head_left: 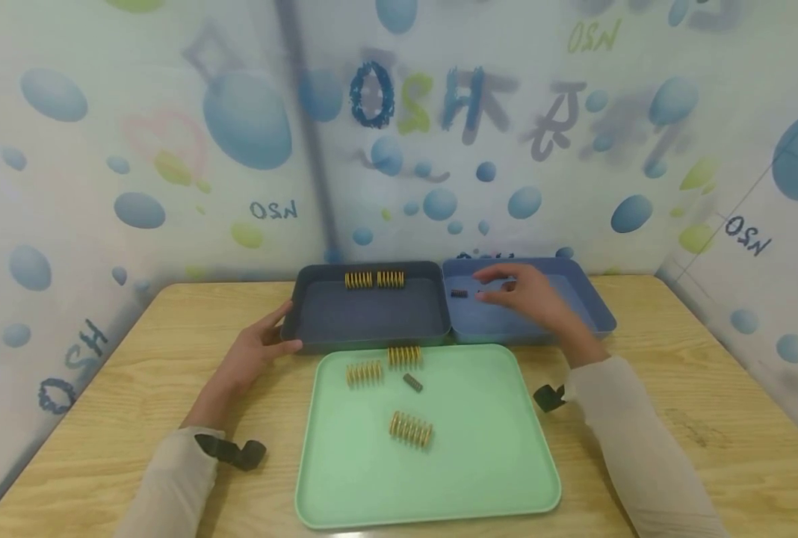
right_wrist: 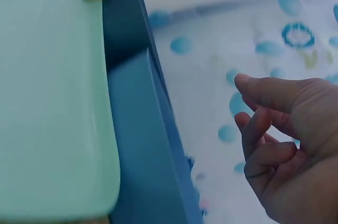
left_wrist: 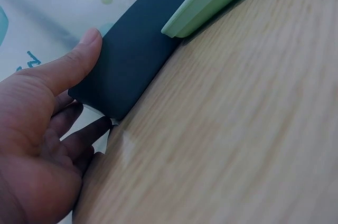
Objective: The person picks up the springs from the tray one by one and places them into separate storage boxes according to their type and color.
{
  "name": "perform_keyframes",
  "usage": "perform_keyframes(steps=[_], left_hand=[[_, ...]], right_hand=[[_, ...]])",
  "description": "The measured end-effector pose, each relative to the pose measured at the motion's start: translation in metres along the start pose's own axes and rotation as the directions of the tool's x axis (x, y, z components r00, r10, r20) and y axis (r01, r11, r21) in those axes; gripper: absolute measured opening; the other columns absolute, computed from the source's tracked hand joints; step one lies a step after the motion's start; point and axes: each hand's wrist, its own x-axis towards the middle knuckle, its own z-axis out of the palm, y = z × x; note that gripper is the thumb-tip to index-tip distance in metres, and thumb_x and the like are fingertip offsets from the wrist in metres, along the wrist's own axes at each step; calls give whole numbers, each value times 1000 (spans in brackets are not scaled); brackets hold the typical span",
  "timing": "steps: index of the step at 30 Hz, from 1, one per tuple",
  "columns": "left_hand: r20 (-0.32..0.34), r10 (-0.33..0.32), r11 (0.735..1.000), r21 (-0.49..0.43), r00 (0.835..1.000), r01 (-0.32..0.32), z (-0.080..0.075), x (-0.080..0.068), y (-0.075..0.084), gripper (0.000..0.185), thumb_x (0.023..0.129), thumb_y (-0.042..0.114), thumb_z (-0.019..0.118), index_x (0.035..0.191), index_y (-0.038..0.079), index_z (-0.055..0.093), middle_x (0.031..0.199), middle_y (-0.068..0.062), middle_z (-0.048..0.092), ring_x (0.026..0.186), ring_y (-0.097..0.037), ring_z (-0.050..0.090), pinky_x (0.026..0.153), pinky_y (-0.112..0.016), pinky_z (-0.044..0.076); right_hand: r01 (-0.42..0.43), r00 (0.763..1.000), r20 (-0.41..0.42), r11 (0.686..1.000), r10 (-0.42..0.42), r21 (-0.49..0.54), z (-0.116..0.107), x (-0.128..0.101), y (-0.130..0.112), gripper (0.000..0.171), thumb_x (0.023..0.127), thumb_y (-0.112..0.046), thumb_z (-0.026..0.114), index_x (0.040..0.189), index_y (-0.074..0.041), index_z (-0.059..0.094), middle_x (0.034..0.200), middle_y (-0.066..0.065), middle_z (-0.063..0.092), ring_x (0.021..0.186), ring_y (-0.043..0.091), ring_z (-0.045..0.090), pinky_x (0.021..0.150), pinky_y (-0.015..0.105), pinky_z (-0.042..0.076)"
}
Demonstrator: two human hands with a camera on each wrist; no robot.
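My left hand [head_left: 264, 345] rests against the front left corner of a dark blue tray [head_left: 365, 317]. In the left wrist view the thumb [left_wrist: 79, 55] lies along the tray's outer wall [left_wrist: 137, 49] and the straight fingers reach round the corner. Two gold springs [head_left: 374, 279] lie at the back of this tray. My right hand [head_left: 516, 295] hovers over a lighter blue tray [head_left: 590, 310], its fingers [right_wrist: 259, 123] loosely curled and holding nothing. A small dark spring [head_left: 459, 294] lies in that tray, just left of the hand.
A green tray [head_left: 480, 463] sits in front of both blue trays and carries three gold springs [head_left: 411, 429] and one small dark spring [head_left: 412, 382]. Patterned walls enclose the wooden table [head_left: 695, 418] on three sides.
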Motion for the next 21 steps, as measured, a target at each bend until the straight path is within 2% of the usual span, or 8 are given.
perform_keyframes(steps=[4, 6, 9, 12, 14, 18, 21], left_hand=[[-3, 3, 1000, 7, 1000, -3, 0, 0, 0, 78, 89, 20, 70, 153, 15, 24, 156, -11, 20, 138, -41, 25, 107, -52, 26], [-2, 5, 1000, 9, 1000, -5, 0, 0, 0, 78, 89, 19, 70, 153, 15, 25, 156, -11, 20, 138, -41, 25, 107, -52, 25], [-4, 6, 1000, 10, 1000, -6, 1, 1, 0, 78, 89, 20, 70, 153, 14, 25, 156, -11, 20, 137, -41, 25, 108, -52, 25], [-5, 4, 1000, 10, 1000, -4, 1, 1, 0, 78, 89, 20, 70, 153, 14, 25, 156, -11, 20, 138, -41, 25, 108, -51, 25], [-6, 0, 1000, 4, 1000, 0, 1, 1, 0, 78, 89, 20, 70, 152, 14, 25, 156, -11, 20, 138, -41, 24, 108, -51, 25], [-8, -11, 1000, 8, 1000, 11, 0, 0, 1, 78, 89, 21, 70, 153, 16, 25, 156, -13, 19, 138, -41, 25, 107, -53, 25], [-7, -17, 1000, 20, 1000, 17, -1, 0, 1, 79, 89, 22, 70, 153, 16, 25, 157, -13, 18, 137, -41, 26, 107, -54, 25]], right_hand=[[90, 994, 57, 994, -93, 56, 11, -5, -16, 37, 86, -28, 73, 119, -13, 66, 117, 8, 62, 82, 36, 62, 71, 37, 50], [128, 988, 85, 991, -131, 45, 17, -9, -23, 34, 87, -26, 73, 118, -14, 66, 117, 7, 62, 77, 35, 61, 66, 35, 48], [158, 979, 126, 987, -160, 21, 26, -14, -33, 32, 86, -28, 72, 117, -20, 68, 114, 0, 63, 72, 35, 59, 59, 34, 45], [182, 970, 161, 983, -180, 5, 37, -19, -42, 31, 85, -33, 73, 115, -26, 68, 110, -5, 64, 72, 34, 59, 58, 34, 45], [196, 960, 200, 980, -197, 25, 44, -22, -47, 32, 85, -34, 73, 115, -27, 67, 109, -5, 64, 70, 34, 58, 57, 34, 45], [227, 934, 273, 973, -232, 53, 59, -27, -55, 32, 86, -32, 72, 116, -22, 67, 109, 2, 65, 63, 27, 54, 56, 32, 44], [232, 915, 321, 969, -245, 79, 69, -30, -59, 32, 87, -28, 72, 117, -15, 67, 111, 5, 66, 63, 20, 55, 56, 30, 45]])
